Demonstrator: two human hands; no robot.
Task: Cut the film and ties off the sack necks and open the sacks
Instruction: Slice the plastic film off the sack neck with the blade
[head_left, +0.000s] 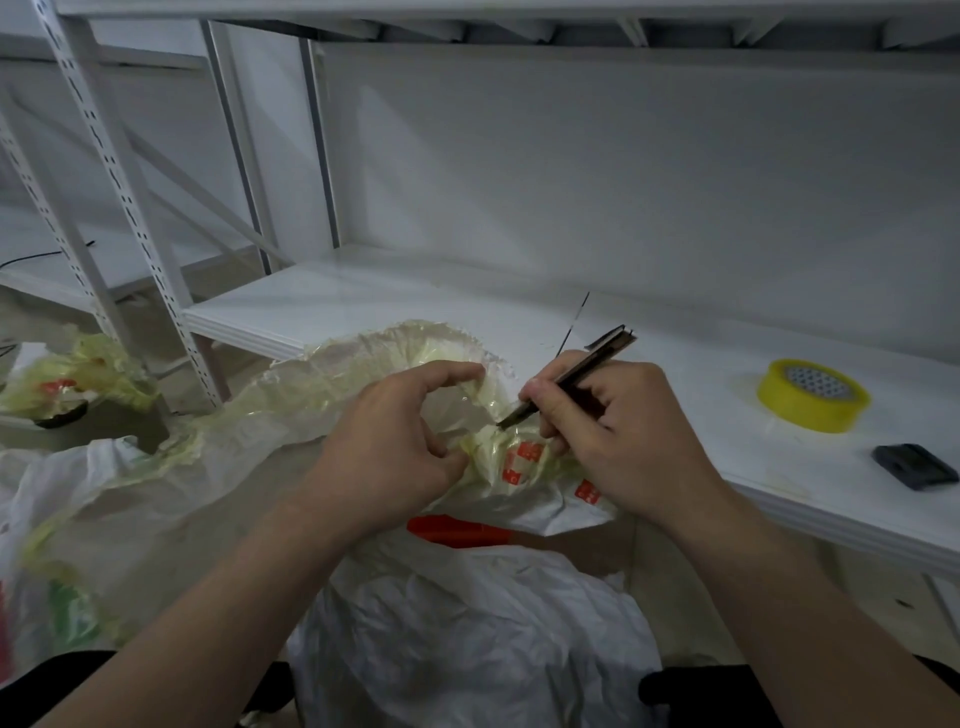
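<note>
Yellowish film (395, 353) wrapped the neck (524, 462) of a crumpled white sack (467, 623), which stood low in the middle of the head view, in front of a white shelf (363, 296). Left hand (395, 447): at the left of the sack's neck, fingers curled, thumb and fingertips pinching a fold of the film. Loose film rose in a ragged ring just behind this hand. Right hand (618, 441): at the right of the neck, gripping a slim dark knife (571, 374) like a pen, fingers closed round the handle, the butt end pointing up and away from the sack. The blade tip touched the film between the two hands, just above the red printing on the neck. Both hands lay directly over the sack, near each other but apart. Whether the blade was through the film could not be told. Beyond the sack and to its right, on the shelf: a roll of yellow tape (813, 397) lying flat and a small dark object (914, 466), both well apart from the hands. Left of the sack: a second bundle (78, 374) wrapped in similar film, blurred.
</note>
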